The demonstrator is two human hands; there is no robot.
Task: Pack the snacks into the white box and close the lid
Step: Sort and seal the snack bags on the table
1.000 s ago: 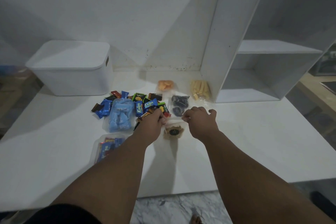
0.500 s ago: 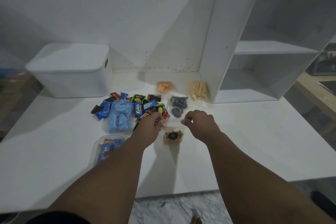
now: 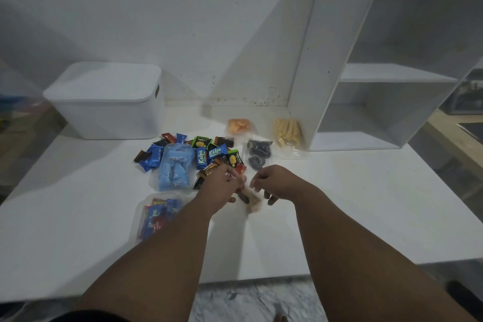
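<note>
Two hands meet over a small clear bag near the desk's middle, and everything else waits around them. Far left, the white box (image 3: pixel 104 110) sits at the back of the desk (image 3: pixel 366 204), well apart from the snacks; it is smooth, matt plastic with rounded corners, and its lid (image 3: pixel 104 81) is on, so it probably must come off before anything goes in. Next comes a flat clear pouch of wrappers (image 3: pixel 154 217) near the front edge, then a puffy pouch of pale blue sweets (image 3: pixel 175 168), with a loose heap of glossy foil bars (image 3: pixel 206 154) behind and beside it. The left hand (image 3: pixel 219 188) is curled, its fingers closed on one side of the small bag (image 3: pixel 252 200); the right hand (image 3: pixel 277 183) pinches the other side, fingers bent in tight. The bag shows something tan and something dark inside, blurred, and looks crumpled between them. I judge the two-handed hold is for sealing or tidying the soft plastic so it packs neatly; I cannot tell which. Behind the hands lies a clear bag of dark round biscuits (image 3: pixel 257 153), further back a bag of orange crisps (image 3: pixel 239 125), and to the right a bag of pale yellow sticks (image 3: pixel 287 133) just beside the upright panel of a white shelf unit (image 3: pixel 366 112). No snack is in the box yet, by my reckoning.
</note>
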